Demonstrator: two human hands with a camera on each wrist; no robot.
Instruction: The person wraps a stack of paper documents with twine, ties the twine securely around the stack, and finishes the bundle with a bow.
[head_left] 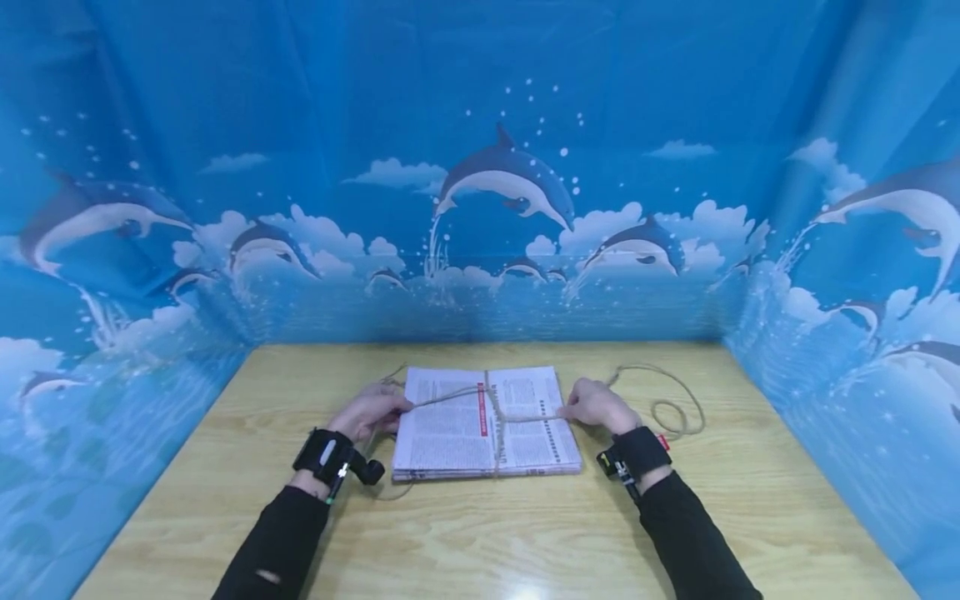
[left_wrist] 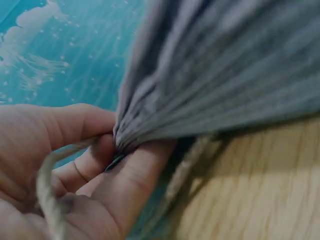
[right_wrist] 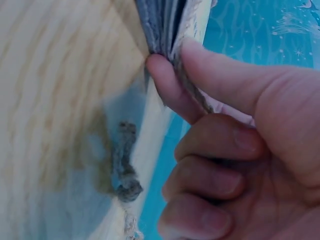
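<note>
A stack of folded newspapers (head_left: 442, 437) lies on the table, with twine (head_left: 498, 454) running over it from back to front. A second run of twine crosses the top sideways and meets the first near the middle. My left hand (head_left: 371, 412) pinches this twine at the stack's left edge; in the left wrist view, the fingers also grip the bunched paper edge (left_wrist: 150, 120), and twine (left_wrist: 46, 195) loops over the palm. At the right edge, my right hand (head_left: 600, 406) pinches the twine (right_wrist: 187, 85) between thumb and index finger, right against the paper edges (right_wrist: 167, 25). Its other fingers are curled.
A loose tail of twine (head_left: 652, 366) curls on the table (head_left: 465, 533) beyond my right hand. More twine (head_left: 395, 498) trails near my left wrist. Blue dolphin-printed sheets (head_left: 480, 308) enclose the table at the back and both sides. Cameras are strapped to both wrists.
</note>
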